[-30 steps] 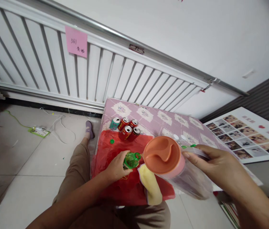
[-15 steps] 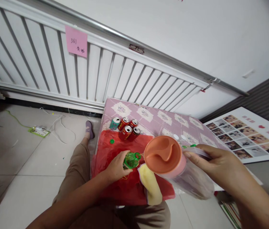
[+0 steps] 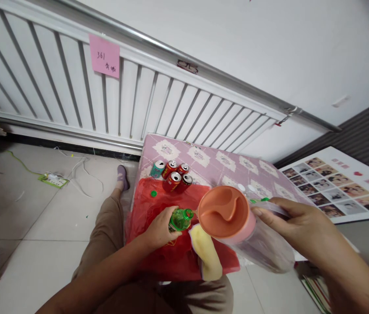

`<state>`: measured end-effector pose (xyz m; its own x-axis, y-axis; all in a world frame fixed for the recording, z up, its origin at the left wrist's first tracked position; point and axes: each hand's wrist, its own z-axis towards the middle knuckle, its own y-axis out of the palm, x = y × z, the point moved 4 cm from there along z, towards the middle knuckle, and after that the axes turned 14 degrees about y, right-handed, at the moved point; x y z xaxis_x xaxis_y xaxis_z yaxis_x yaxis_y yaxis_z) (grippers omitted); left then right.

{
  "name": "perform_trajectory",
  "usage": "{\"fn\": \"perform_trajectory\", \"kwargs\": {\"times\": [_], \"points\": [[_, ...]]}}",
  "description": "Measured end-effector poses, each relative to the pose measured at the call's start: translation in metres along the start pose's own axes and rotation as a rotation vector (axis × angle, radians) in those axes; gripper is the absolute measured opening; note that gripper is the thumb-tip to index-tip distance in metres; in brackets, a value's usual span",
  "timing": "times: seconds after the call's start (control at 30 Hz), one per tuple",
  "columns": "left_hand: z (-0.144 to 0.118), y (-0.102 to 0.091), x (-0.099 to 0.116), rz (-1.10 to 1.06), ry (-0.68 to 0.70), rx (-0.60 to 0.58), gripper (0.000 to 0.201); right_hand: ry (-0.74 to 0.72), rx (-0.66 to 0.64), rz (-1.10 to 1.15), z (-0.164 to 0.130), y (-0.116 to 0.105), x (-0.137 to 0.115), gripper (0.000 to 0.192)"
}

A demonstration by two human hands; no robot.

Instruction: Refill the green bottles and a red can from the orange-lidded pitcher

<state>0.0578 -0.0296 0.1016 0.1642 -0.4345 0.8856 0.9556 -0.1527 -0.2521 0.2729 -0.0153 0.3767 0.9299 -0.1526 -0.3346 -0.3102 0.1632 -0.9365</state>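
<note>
Two hands busy over the bench (image 3: 236,168), w/ its pink patterned cloth. Left hand (image 3: 159,228) has its grip wrapped round a green bottle (image 3: 180,219), fingers closed on the body, open neck pointing toward the right hand. Right hand (image 3: 294,222) has its grip closed on the side of a clear pitcher (image 3: 253,242), tipped so the orange lid (image 3: 222,212) faces the camera; lid's spout edge sits just beside the bottle mouth, can't tell if touching. Liquid level inside not readable.

Under the left grip: red plastic bag (image 3: 158,257) spread on the bench edge. Between the two grips, lower down, a yellow cloth (image 3: 206,255) lying on the red bag. Beyond the left grip, a small green cap (image 3: 153,193) on the bag, and farther still a cluster of five cans (image 3: 173,172), one teal, rest red, standing upright. Just past the right grip's thumb, something green (image 3: 259,200) pokes out, too hidden to name.

Person's seated, tan trousers (image 3: 102,244), foot in a purple sock (image 3: 122,176) on the tiled floor. White radiator (image 3: 73,96) behind w/ pink note (image 3: 104,56).
</note>
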Motion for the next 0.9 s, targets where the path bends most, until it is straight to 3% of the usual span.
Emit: {"fn": "perform_trajectory", "kwargs": {"times": [0.1,0.67,0.9], "points": [[-0.0003,0.0,-0.0004,-0.001,0.006,0.005,0.078,0.07,-0.103,-0.001,0.0009,0.0029,0.0045,0.054],[-0.0003,-0.0013,-0.0003,-0.016,0.007,0.017,0.078,0.05,-0.059,0.017,0.0004,0.0023,0.0056,0.051],[-0.0007,-0.0006,-0.0016,0.002,0.018,0.003,0.077,0.07,-0.111,0.023,0.0009,0.002,0.0079,0.052]]}}
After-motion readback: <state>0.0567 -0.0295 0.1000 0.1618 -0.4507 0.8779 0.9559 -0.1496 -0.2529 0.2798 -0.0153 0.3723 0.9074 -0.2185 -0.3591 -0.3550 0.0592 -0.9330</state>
